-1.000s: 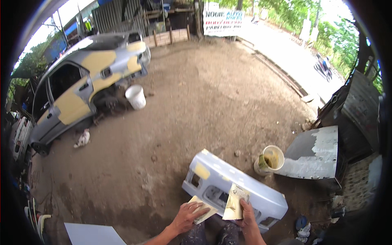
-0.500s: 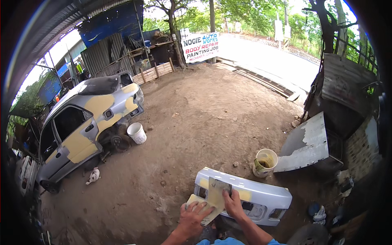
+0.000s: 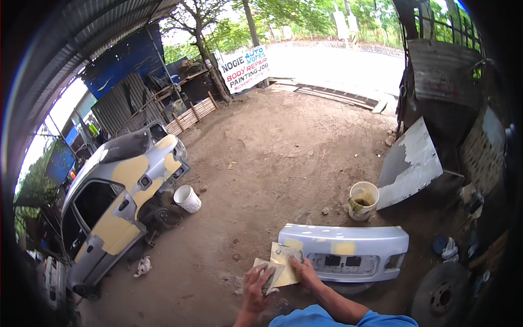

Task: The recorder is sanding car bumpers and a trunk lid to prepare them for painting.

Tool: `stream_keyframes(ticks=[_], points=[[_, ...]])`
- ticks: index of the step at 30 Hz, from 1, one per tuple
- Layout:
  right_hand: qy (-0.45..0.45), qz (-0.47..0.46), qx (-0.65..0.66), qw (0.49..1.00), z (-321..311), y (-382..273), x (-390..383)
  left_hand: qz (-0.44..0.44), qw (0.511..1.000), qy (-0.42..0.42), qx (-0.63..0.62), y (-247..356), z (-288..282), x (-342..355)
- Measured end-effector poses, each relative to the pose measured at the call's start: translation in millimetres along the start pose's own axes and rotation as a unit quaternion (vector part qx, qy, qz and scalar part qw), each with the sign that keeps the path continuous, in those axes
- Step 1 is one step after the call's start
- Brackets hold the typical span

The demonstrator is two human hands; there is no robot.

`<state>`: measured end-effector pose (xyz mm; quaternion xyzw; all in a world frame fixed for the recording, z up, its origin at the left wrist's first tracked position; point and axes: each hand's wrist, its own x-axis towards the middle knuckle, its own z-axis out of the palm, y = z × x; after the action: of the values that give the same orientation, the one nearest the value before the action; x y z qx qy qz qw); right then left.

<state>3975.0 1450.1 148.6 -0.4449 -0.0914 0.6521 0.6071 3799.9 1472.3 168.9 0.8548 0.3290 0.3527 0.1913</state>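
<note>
My left hand [image 3: 254,288] grips a small, flat putty spreader [image 3: 275,271] with its fingers spread over the top face. In my right hand [image 3: 306,272] is a larger flat plate [image 3: 284,279], pale yellow with grey smears, pinched at its right edge by the thumb. The two flat pieces overlap and touch in front of me. Just beyond and right of them is a silver-grey car trunk lid [image 3: 376,246], with pale yellow patches and small light marks along its upper edge. What supports the lid is mostly hidden.
A stained bucket [image 3: 372,189] stands behind the lid, near a leaning metal panel [image 3: 408,163]. A wheel [image 3: 433,302] lies at lower right. Left are a patched grey car [image 3: 117,201], a white bucket [image 3: 188,199] and a small white-and-dark animal [image 3: 144,266] on the dirt.
The view has turned, so the lid sits farther right. My hands have drawn the two flat pieces closer together, and the right-hand plate, upright before, is now lower and tilted.
</note>
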Motion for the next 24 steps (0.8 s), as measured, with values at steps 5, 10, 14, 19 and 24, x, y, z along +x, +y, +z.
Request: stream_keyframes(ticks=[5, 10, 14, 19, 24], points=[[-0.014, 0.002, 0.192, 0.981, 3, 10, 12, -0.029, 0.992, -0.106, 0.064, -48, -23, -16], [-0.008, -0.099, 0.2, 0.975, -36, -9, 9, -0.175, 0.978, -0.074, -0.081, -47, 2, -36], [-0.001, -0.089, 0.174, 0.981, -78, -25, -3, -0.268, 0.946, 0.013, -0.182, -31, 28, -37], [0.004, -0.081, 0.16, 0.984, -124, -49, -22, -0.269, 0.951, -0.022, -0.148, 4, 57, -37], [0.016, -0.089, 0.176, 0.98, -152, -64, -36, -0.283, 0.941, -0.017, -0.185, 23, 83, -31]])
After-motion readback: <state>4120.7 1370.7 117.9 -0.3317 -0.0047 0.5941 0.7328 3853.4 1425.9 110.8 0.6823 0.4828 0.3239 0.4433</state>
